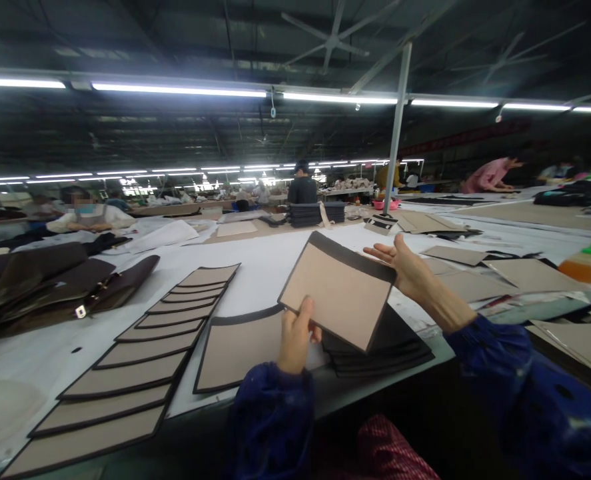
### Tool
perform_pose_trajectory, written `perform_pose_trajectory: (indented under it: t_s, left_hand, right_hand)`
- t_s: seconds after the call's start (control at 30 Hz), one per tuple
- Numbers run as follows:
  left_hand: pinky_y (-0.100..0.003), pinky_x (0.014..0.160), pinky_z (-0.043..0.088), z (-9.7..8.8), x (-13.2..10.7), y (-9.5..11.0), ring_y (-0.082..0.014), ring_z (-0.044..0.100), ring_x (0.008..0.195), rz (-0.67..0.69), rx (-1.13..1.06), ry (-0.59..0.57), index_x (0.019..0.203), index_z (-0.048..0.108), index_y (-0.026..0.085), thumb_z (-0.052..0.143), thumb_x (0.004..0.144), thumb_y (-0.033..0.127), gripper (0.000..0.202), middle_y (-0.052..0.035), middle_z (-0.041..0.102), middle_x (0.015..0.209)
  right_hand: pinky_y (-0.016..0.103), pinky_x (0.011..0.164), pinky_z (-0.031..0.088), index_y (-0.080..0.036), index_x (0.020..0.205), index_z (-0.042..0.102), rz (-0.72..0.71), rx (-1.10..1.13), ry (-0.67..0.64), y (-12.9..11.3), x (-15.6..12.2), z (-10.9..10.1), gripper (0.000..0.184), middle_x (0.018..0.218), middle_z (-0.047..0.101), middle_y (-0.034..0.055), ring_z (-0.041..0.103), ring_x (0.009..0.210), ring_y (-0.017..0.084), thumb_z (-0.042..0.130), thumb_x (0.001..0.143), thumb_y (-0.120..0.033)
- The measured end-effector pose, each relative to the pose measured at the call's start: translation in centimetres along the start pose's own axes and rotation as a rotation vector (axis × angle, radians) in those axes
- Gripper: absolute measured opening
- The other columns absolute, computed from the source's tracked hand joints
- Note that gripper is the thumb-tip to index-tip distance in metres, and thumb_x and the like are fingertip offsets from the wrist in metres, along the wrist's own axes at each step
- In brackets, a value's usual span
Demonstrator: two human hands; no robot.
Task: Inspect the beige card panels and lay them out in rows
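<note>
Head-worn camera looks forward and down at the hands (415, 270).

**Q:** What is obscured at 6 o'clock?
**A:** The held panel (338, 293) hides part of the dark stack of panels (385, 350); the count cannot be read. The fingers of the left hand (295, 337) are hidden behind it.
**Q:** Other limits?
**A:** The left edge cuts off the plastic container (0, 407) at 8 o'clock. Items on the far benches (345, 191) at 12 o'clock are too small to identify.

Tan panel (338, 293), dark-bordered, tilted, held up
</note>
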State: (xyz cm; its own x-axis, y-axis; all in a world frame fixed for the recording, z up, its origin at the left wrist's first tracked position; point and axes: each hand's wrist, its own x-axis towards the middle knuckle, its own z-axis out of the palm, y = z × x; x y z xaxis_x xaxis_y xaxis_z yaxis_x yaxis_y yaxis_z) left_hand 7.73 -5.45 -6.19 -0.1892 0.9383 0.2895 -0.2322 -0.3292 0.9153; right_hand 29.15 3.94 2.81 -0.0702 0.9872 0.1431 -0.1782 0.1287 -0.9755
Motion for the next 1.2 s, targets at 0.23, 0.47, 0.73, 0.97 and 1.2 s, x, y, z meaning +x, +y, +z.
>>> perform_pose_trajectory:
  t_s: [0.23,0.47,0.73,0.97,1.2]
  left_hand:
    - [-0.019,0.034,0.024,0.1,0.5,-0.1,-0.0076,0.04,0.034,0.033,-0.149,0.173,0.055,0.05,0.016,0.06,0.08,0.052,0.045,0.0033,0.045,0.038]
    - [-0.02,0.034,0.027,0.0,0.5,-0.3,-0.008,0.041,0.033,0.1,-0.061,0.247,0.055,0.051,0.016,0.058,0.081,0.051,0.044,0.0035,0.044,0.037]
    - [-0.02,0.035,0.032,0.4,0.3,0.3,-0.011,0.049,0.037,0.031,-0.258,0.102,0.064,0.056,0.014,0.065,0.073,0.057,0.044,0.0005,0.053,0.043]
    - [-0.021,0.033,0.034,0.5,0.4,1.2,-0.0129,0.052,0.038,-0.078,-0.401,-0.03,0.084,0.062,0.011,0.057,0.071,0.069,0.06,-0.0029,0.059,0.051]
    - [-0.021,0.033,0.031,0.3,0.6,1.0,-0.012,0.051,0.038,-0.1,-0.397,0.043,0.09,0.062,0.013,0.056,0.075,0.065,0.055,-0.0015,0.059,0.052]
  right_hand:
    - [0.022,0.055,0.053,-0.015,0.081,0.064,0.072,-0.224,-0.28,2.6,-6.3,1.7,0.047,0.084,0.068,0.0098,0.063,0.066,0.015,0.065,0.074,-0.061]
    - [0.019,0.045,0.048,-0.014,0.074,0.064,0.014,-0.284,-0.299,3.9,-7.9,4.4,0.046,0.066,0.064,0.0038,0.061,0.057,0.013,0.071,0.066,-0.058]
    - [0.022,0.048,0.042,-0.015,0.071,0.062,-0.033,-0.142,-0.234,5.0,-7.5,3.7,0.036,0.065,0.062,0.0005,0.054,0.056,0.012,0.077,0.063,-0.047]
    - [0.022,0.048,0.041,-0.015,0.074,0.061,0.045,-0.085,-0.261,5.7,-7.2,2.6,0.038,0.066,0.063,0.0002,0.053,0.053,0.01,0.079,0.062,-0.046]
    - [0.024,0.048,0.047,-0.016,0.11,0.058,-0.053,-0.15,-0.271,5.6,-6.9,2.9,0.057,0.068,0.065,0.0007,0.058,0.055,0.014,0.078,0.064,-0.043]
